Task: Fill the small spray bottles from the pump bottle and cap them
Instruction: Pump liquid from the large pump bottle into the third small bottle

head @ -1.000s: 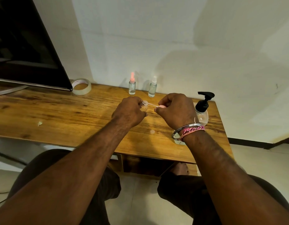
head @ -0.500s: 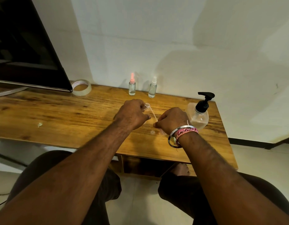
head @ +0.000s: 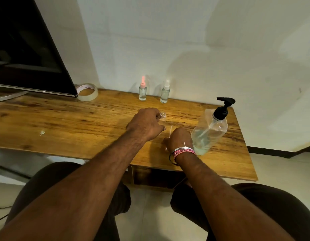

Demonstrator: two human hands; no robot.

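Left hand gripped open small bottle | right hand pinched sprayer tube | pump bottle on worktop.

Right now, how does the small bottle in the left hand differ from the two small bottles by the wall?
The held bottle has no cap; the pink-capped bottle and white-capped bottle are capped. The left hand grips the held bottle; the capped bottles stand untouched on the table. All are small and clear.

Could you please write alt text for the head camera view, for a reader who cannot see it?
Seated at a wooden table, a person's left hand holds a small open bottle upright while the right hand holds its spray top low beside a pump bottle. Two capped spray bottles stand by the wall.
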